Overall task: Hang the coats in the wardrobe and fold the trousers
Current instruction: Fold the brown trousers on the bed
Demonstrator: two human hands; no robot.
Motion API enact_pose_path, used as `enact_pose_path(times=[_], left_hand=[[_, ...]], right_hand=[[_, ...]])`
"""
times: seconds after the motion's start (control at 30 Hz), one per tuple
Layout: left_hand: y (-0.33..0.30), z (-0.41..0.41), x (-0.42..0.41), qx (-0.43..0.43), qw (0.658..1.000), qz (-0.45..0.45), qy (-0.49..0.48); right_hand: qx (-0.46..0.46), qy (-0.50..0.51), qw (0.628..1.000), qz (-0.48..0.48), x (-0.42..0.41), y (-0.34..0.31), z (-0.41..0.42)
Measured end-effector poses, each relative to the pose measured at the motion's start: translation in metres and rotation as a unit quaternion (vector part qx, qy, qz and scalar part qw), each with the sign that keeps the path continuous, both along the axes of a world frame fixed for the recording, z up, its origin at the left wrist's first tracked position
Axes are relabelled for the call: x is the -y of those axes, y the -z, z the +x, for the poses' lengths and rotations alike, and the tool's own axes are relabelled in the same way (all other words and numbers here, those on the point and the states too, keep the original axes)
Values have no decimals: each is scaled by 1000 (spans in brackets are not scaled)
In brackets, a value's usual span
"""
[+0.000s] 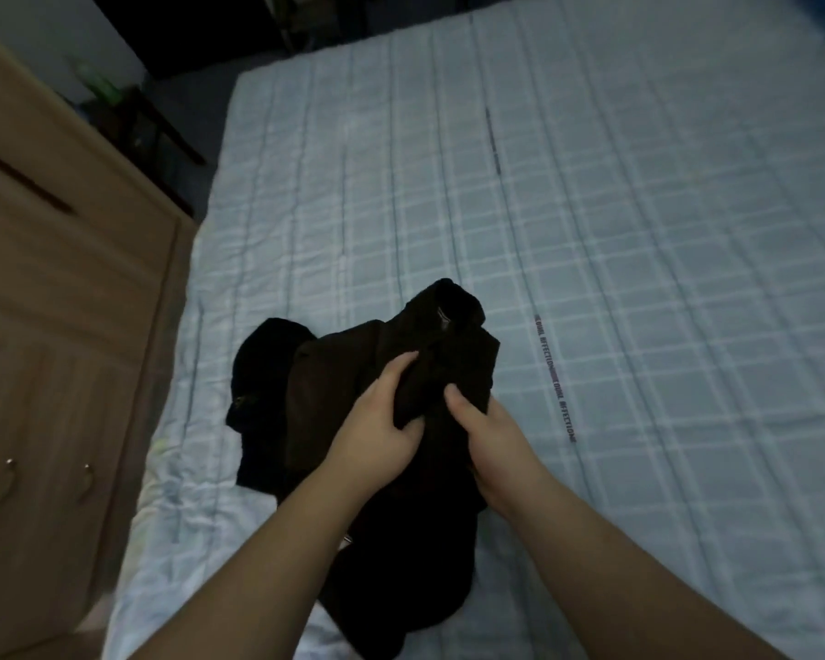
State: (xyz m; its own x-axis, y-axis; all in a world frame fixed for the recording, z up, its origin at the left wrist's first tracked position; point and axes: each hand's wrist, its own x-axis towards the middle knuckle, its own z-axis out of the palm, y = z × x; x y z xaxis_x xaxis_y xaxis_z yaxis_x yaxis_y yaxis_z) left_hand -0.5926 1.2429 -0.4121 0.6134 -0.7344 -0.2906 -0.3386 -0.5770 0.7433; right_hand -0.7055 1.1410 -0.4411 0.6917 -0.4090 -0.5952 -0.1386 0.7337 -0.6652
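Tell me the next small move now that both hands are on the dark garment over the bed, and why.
Probably lift the dark garment clear and shake it open. Left hand and right hand both grip it bunched together near its middle, so coat or trousers cannot be told yet. A second black garment lies partly under it on the bed, so lifting separates them.

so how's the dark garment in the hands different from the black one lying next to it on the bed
The brown-black garment is gripped by the left hand and the right hand and lifted in a bunch; the black garment lies untouched on the bed. The held one looks brownish and shows a small label near its top; the other is plain black, with a small pale mark at its left edge. Both are dark, crumpled, unfolded clothes.
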Motion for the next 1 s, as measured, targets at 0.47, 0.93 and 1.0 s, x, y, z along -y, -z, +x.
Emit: enact_pose_path(times=[0.47, 0.93, 1.0], left_hand=[[-265, 29, -176, 113, 954, -221, -170], [-449, 43, -211, 222, 924, -287, -118], [-471, 44, -204, 251, 910, -304, -129]], right_hand=[[-32, 91, 855, -510, -74, -258, -54], [2, 45, 714, -698, -29, -449, -74], [39, 62, 705, -706, -21, -473, -78]])
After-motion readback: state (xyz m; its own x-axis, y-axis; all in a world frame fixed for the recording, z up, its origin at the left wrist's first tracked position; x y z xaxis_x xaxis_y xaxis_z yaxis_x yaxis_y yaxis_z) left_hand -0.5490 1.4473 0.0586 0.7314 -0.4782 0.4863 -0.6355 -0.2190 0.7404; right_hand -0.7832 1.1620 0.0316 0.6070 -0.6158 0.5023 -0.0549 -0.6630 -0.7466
